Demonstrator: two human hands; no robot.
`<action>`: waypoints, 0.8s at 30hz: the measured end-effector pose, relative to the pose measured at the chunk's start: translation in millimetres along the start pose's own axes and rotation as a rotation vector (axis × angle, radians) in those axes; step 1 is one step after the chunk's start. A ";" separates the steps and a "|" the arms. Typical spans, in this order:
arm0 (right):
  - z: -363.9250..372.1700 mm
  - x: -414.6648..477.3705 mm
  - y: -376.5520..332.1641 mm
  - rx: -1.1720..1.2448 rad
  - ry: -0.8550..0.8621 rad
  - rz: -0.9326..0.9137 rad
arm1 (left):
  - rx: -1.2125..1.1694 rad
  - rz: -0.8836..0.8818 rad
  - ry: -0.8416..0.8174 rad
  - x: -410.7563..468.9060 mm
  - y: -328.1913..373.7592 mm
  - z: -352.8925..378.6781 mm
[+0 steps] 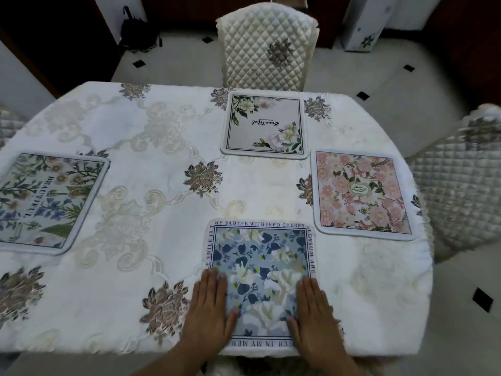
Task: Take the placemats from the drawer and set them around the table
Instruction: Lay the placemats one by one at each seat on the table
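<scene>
- White cloth (162, 147) with brown flower motifs covers the table (81, 335) in the head view; 4 mats lie on it.
- Under both hands, at the near edge, the blue mat (260, 256) lies flat with a lettered border round its print.
- Palm down, the left hand (210, 313) rests across that mat's left edge. Its fingers (214, 280) are straight, close together and relaxed, gripping nothing, and the thumb is spread inward onto the flowers.
- On the mat's right edge the right hand (314, 318) lies the same way, with fingers (309, 287) flat and straight, grasping nothing, and the thumb angled inward.
- Between the 2 thumbs the mat's pale blooms show, and beyond the fingertips the rest of it runs toward the table's middle.
- Straight ahead of the fingertips, at the far edge and well apart from the blue one, is the white mat (264, 126); its script word reads upside down from here.
- Right of the right fingers and further out lies the pink mat (360, 194), near the white mat's near right corner but apart from it.
- Far left of the left fingers, the green mat (46, 202) is partly cut off by the frame.
- Beyond the white mat stands the quilted far chair (267, 50), and past the pink one the right chair (458, 180).
</scene>
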State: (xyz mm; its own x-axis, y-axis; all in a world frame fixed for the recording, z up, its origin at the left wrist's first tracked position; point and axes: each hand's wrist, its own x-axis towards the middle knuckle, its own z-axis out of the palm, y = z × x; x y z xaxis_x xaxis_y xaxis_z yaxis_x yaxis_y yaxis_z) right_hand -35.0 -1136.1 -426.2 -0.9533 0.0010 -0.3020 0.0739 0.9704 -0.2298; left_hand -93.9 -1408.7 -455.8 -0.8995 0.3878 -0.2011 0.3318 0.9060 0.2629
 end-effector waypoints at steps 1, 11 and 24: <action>1.3 -13.8 -5.5 -0.012 -0.032 0.014 | 0.001 -0.009 -0.028 -14.5 4.3 2.4; -70.7 -16.6 -40.7 -0.106 -0.259 0.123 | 0.203 0.039 -0.131 -8.2 31.6 -76.5; -195.9 -13.1 -19.2 -0.141 0.076 -0.112 | 0.181 0.034 -0.002 19.7 89.1 -216.1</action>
State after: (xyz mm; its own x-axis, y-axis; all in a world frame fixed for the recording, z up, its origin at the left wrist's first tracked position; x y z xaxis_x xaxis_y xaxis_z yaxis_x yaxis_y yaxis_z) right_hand -81.3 -1107.5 -236.6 -0.9729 -0.0959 -0.2102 -0.0706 0.9897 -0.1249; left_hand -143.4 -1357.0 -232.4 -0.8863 0.4192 -0.1967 0.4083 0.9079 0.0952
